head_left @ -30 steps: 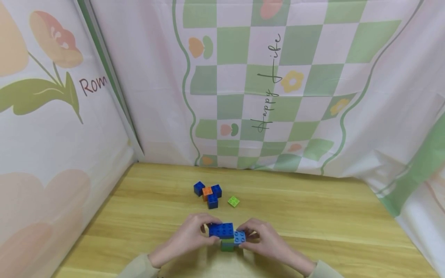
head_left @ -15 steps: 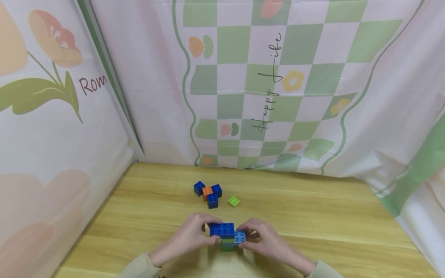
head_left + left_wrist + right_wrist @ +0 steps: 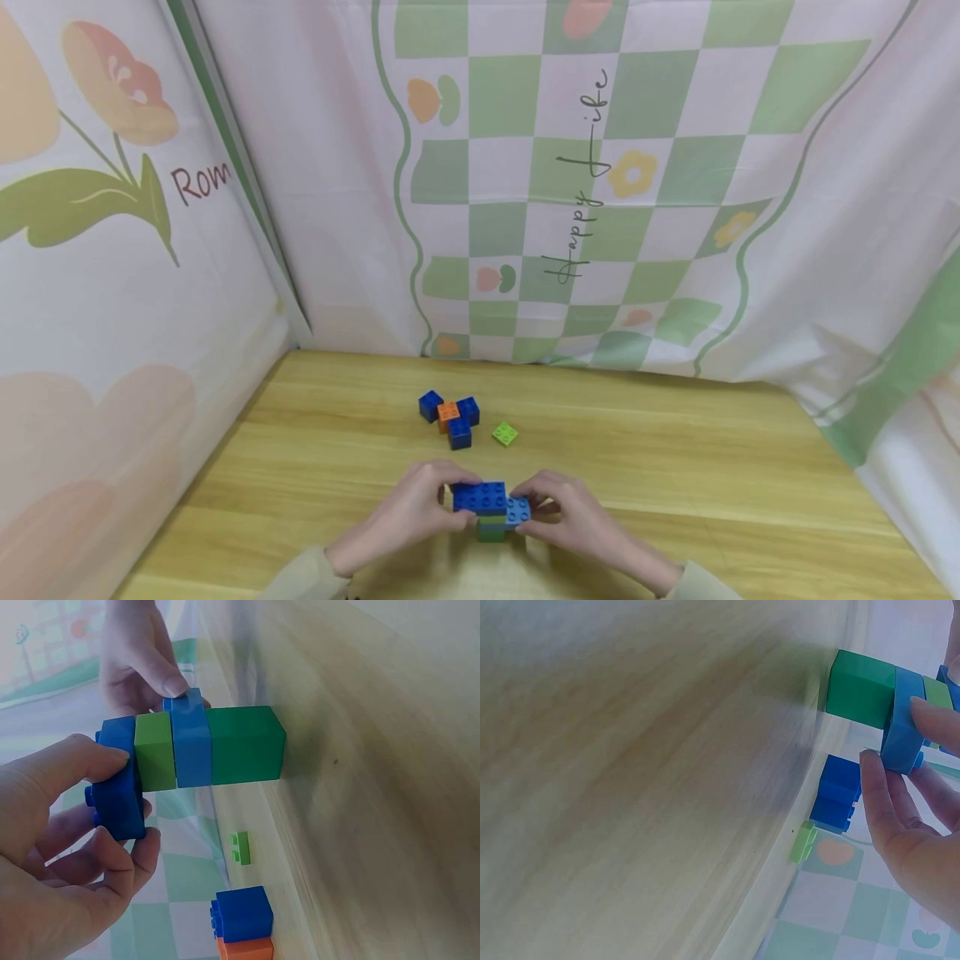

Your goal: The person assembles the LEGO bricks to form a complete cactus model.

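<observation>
A small tower of toy building blocks stands on the table in front of me. Its bottom is a dark green block (image 3: 247, 744), then a light blue block (image 3: 904, 720) that juts out to the right, then a lime green block (image 3: 155, 751). A dark blue block (image 3: 480, 497) lies on top and reaches out to the left. My left hand (image 3: 417, 506) pinches that dark blue block between thumb and fingers. On the other side, my right hand (image 3: 570, 514) pinches the jutting end of the light blue block.
Beyond the hands, an orange block (image 3: 447, 415) sits among several dark blue blocks (image 3: 460, 434). A thin lime green block (image 3: 505, 434) lies just right of them. Patterned curtains (image 3: 502, 225) hang at the table's back edge and sides.
Almost nothing differs. The dark blue block and my left hand have shifted very slightly to the right in the head view; both hands keep their hold.
</observation>
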Demonstrator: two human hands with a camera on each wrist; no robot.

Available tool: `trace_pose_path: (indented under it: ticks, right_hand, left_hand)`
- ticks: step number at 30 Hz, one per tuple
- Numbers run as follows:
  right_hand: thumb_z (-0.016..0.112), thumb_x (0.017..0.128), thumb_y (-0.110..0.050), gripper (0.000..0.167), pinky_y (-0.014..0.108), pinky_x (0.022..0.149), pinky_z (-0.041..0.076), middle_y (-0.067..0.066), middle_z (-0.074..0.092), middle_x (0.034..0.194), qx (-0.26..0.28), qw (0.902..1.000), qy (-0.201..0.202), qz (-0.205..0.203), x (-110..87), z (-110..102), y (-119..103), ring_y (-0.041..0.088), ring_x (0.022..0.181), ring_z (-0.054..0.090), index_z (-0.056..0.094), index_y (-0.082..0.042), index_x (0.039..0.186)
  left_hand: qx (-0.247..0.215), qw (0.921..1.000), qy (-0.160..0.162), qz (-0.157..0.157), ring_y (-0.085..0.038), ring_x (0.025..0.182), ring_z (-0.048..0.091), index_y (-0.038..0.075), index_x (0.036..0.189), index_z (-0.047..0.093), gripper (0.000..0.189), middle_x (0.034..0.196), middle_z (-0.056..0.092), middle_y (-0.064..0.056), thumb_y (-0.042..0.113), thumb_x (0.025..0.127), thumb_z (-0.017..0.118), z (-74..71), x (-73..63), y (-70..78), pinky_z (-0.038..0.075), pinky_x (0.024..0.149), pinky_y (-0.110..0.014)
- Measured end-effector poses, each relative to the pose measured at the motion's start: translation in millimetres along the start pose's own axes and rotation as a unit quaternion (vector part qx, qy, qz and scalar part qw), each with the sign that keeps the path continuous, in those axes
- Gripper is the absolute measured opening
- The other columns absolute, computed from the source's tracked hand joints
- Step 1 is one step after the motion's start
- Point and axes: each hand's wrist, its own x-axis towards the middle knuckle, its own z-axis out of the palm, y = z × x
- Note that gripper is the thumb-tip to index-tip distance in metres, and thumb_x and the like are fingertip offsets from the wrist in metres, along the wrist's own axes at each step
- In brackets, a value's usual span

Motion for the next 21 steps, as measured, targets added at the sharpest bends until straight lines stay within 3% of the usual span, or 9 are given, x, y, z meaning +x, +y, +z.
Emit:
trace_pose_path:
  ticks: [8, 18, 21]
  right_hand:
    - [0.077, 0.084, -0.019, 0.032, 0.014, 0.076, 0.058, 0.01, 0.07, 0.102, -0.005, 0.9999, 0.005, -0.009, -0.2, 0.3, -0.7, 0.008, 0.088, 0.068, 0.068, -0.006, 0.112]
    - [0.078, 0.084, -0.02, 0.032, 0.013, 0.076, 0.057, 0.009, 0.069, 0.102, -0.007, 0.9999, 0.006, -0.005, -0.3, 1.7, 0.7, 0.008, 0.088, 0.068, 0.069, -0.007, 0.112]
    - [0.077, 0.084, -0.021, 0.033, 0.013, 0.076, 0.057, 0.009, 0.07, 0.102, -0.006, 1.0, 0.004, -0.002, -0.5, 1.5, 0.5, 0.008, 0.088, 0.068, 0.069, -0.007, 0.113]
  left_hand:
    - [0.018, 0.9998, -0.008, 0.009, 0.003, 0.077, 0.055, 0.01, 0.115, 0.073, 0.038, 0.105, 0.075, -0.004, 0.011, 0.078, 0.08, -1.6, 3.5, 0.3, 0.048, 0.059, -0.014]
    - [0.023, 0.9996, -0.016, -0.002, -0.006, 0.072, 0.058, 0.009, 0.114, 0.074, 0.038, 0.105, 0.075, -0.006, 0.01, 0.076, 0.081, -3.3, 5.8, 2.7, 0.047, 0.059, -0.014]
    - [0.02, 0.9996, -0.017, -0.004, -0.003, 0.072, 0.056, 0.009, 0.114, 0.073, 0.039, 0.105, 0.075, -0.007, 0.009, 0.076, 0.08, -3.6, 6.0, 3.3, 0.047, 0.059, -0.014]
